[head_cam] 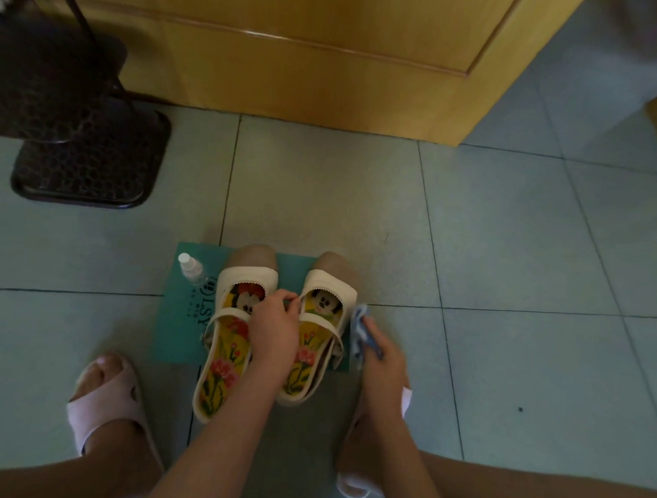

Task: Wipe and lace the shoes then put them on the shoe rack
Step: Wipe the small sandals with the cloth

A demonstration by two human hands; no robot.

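Observation:
Two cream strap shoes with tan toes and bright cartoon insoles stand side by side on a teal mat (170, 328) on the floor. My left hand (273, 322) lies between them and pinches the inner rim of the right shoe (330, 287). The left shoe (232, 320) stands beside it, partly covered by my left forearm. My right hand (382, 356) holds a crumpled blue and white cloth (361, 326) against the right shoe's outer side.
A small clear spray bottle (191, 268) lies on the mat's far left corner. A dark rack with a mesh base (88, 160) stands at the far left. A wooden door (310, 57) is ahead. My feet in pink slippers (102, 400) flank the mat.

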